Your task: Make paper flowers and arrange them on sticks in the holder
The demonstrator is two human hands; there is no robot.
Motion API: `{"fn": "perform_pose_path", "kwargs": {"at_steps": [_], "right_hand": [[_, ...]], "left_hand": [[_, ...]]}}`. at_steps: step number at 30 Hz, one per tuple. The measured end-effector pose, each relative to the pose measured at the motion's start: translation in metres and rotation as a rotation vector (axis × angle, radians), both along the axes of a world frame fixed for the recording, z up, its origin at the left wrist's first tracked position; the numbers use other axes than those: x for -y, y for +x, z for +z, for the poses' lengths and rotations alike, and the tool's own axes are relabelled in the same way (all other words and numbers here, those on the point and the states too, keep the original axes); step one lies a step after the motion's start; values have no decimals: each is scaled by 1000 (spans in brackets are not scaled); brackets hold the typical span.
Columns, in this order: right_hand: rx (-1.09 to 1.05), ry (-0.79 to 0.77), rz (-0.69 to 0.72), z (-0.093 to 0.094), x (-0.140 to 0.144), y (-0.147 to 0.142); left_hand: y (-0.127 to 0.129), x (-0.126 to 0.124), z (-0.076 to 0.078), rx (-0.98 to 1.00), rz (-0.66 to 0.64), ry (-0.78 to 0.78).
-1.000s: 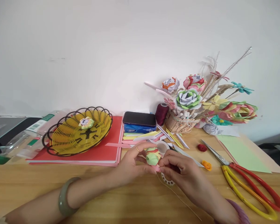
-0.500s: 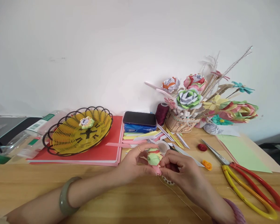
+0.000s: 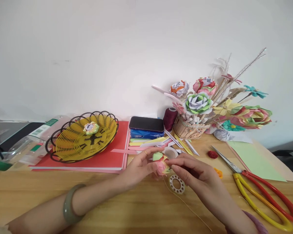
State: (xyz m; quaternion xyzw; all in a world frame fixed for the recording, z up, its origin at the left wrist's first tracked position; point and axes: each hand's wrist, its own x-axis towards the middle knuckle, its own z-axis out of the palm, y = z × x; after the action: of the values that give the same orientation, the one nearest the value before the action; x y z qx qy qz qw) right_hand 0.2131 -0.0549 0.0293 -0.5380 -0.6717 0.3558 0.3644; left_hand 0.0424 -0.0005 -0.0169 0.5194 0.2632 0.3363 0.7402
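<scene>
A small paper flower [image 3: 161, 164] with pink, green, yellow and red petals is held between the thumb and fingers of my left hand [image 3: 143, 168]. Closed in a pinch, my right hand [image 3: 194, 170] has its fingertips at the flower's right edge. The exact grip of those fingertips is partly hidden. A thin tan string [image 3: 185, 204] trails from beneath the flower across the wooden table [image 3: 107, 208]. Just under my right fingers lies a white ring with holes [image 3: 177, 184]. Behind the flower a white roll [image 3: 170, 152] is partly covered.
Large scissors [image 3: 256, 182] with red and yellow handles lie at right, beside a dark red rolled flower [image 3: 212, 154]. At left a yellow woven basket [image 3: 70, 143] sits on red paper [image 3: 122, 143]. Paper strips [image 3: 151, 143], a phone [image 3: 146, 124] and a flower arrangement [image 3: 189, 128] stand behind.
The flower has turned and tipped, so more pink petals show. My right hand has shifted slightly right and lower, uncovering the white ring.
</scene>
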Motion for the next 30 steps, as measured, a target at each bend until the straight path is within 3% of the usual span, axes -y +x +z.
{"fn": "perform_pose_path", "kwargs": {"at_steps": [8, 17, 20, 25, 30], "right_hand": [[3, 140, -133, -2, 3, 0], [174, 363, -9, -8, 9, -6], [180, 346, -37, -6, 9, -7], [71, 185, -93, -2, 8, -7], [82, 215, -59, -4, 6, -8]], "left_hand": [[-4, -1, -13, 74, -44, -24], [0, 0, -6, 188, -19, -20], [0, 0, -5, 205, 1, 32], [-1, -1, -9, 176, 108, 194], [-1, 0, -12, 145, 112, 243]]}}
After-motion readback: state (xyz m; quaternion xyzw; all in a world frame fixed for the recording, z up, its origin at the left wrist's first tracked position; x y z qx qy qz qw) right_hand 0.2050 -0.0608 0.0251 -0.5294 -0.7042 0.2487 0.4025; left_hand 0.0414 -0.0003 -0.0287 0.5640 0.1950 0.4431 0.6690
